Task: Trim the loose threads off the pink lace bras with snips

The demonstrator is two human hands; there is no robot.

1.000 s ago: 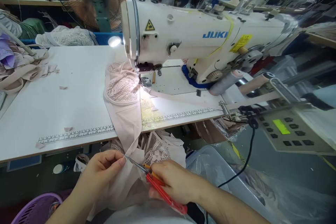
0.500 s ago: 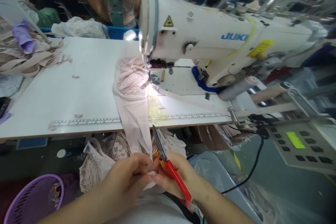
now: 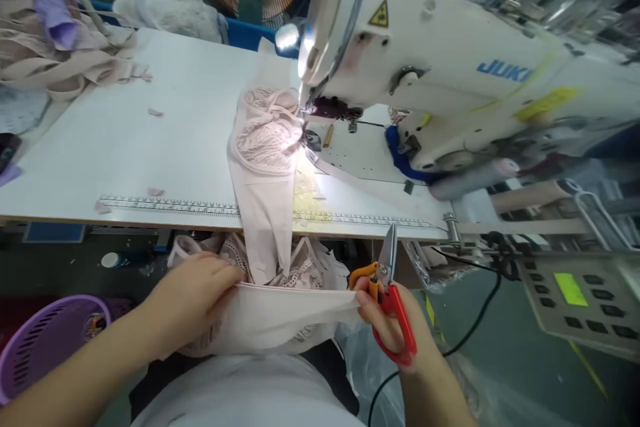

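Observation:
A pale pink band of bra fabric [image 3: 295,310] is stretched between my hands below the table edge. My left hand [image 3: 200,300] pinches its left end, fingers closed. Its right end is gripped between the thumb and fingers of my right hand [image 3: 400,327]. That hand also holds scissors [image 3: 386,267] with red and orange handles, blades pointing up. Beyond the band, a pale pink lace bra [image 3: 267,140] lies under the needle area of a white sewing machine [image 3: 390,47], its lower part hanging over the edge. More lace pieces [image 3: 307,263] hang behind the band.
A white table [image 3: 185,127] with a printed ruler [image 3: 175,207] carries small fabric scraps. Straps and a purple cloth [image 3: 55,17] are heaped at the left. On the floor stands a purple basket [image 3: 55,340]. A control panel [image 3: 580,300] and black cable [image 3: 480,320] are at the right.
My hands, close together before, have moved apart, drawing the fabric band out sideways. The scissors went right with my right hand. The whole view has shifted and tilted.

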